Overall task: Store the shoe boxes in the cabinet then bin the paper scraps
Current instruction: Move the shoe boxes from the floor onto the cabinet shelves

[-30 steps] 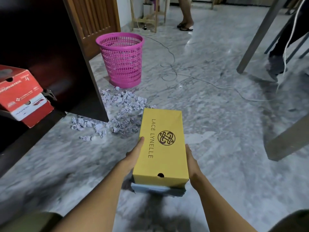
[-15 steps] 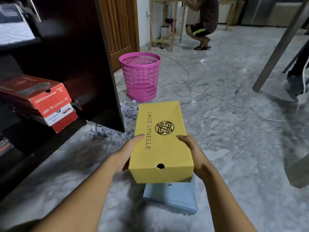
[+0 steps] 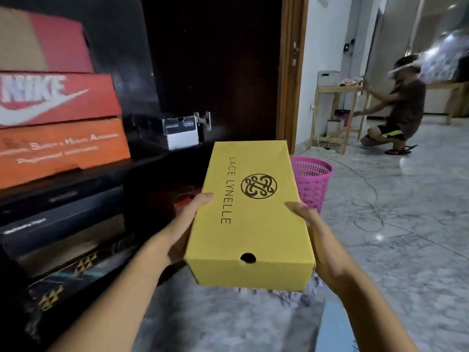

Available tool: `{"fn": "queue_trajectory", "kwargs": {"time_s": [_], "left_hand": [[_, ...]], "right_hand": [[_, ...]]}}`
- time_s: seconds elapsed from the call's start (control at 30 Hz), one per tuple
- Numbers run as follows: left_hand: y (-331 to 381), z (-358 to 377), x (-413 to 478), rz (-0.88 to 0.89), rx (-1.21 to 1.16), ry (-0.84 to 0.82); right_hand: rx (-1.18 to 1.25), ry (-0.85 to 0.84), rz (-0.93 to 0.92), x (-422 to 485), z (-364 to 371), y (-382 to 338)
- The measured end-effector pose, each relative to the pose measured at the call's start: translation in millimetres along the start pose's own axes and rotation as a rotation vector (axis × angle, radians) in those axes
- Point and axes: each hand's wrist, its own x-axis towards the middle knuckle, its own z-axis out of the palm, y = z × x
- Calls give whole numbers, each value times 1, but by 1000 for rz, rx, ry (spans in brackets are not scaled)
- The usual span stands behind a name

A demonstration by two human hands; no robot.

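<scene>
I hold a yellow shoe box [image 3: 251, 219] printed "LACE LYNELLE" in the air before me, lid up. My left hand [image 3: 186, 224] grips its left side and my right hand [image 3: 318, 247] grips its right side. The dark cabinet [image 3: 142, 168] stands open at my left, with red and orange shoe boxes [image 3: 58, 123] stacked on its upper shelf and a black and white box [image 3: 177, 130] further back. Darker boxes [image 3: 63, 224] lie on the shelves below. A few paper scraps [image 3: 291, 298] peek out under the yellow box. The pink bin [image 3: 313, 181] stands behind it.
A light blue box [image 3: 337, 326] lies on the marble floor at the bottom right. A cable [image 3: 368, 199] snakes across the floor. A person crouches at the back right by a wooden shelf [image 3: 337, 115]. A dark door [image 3: 215, 72] stands behind the cabinet.
Both hands have lifted the yellow box off the light blue box and carried it up toward the cabinet. My view has risen and turned left, so the upper shelf boxes now show.
</scene>
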Motion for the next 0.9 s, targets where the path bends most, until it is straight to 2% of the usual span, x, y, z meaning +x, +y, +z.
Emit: {"fn": "queue_trajectory", "kwargs": {"time_s": [0.13,0.3,0.43,0.73,0.83,0.9], "left_hand": [[52,-32,5,130,13,8],[116,-55,32,165,-6,129],[158,-70,67,192,-68,209],[211,-110,146,374,154,246],[213,-115,160,461,360,209],[206,-117,170,481,434,260]], "right_hand": [[-85,-24,-117,38,31,-45],[-39,-96,-333,80,65,-80],[-108,4,-449,135,100,-103],[29,144,-331,281,151,-140],[31,257,-307,319,157,-139],[33,363,-261,336,161,-133]]}}
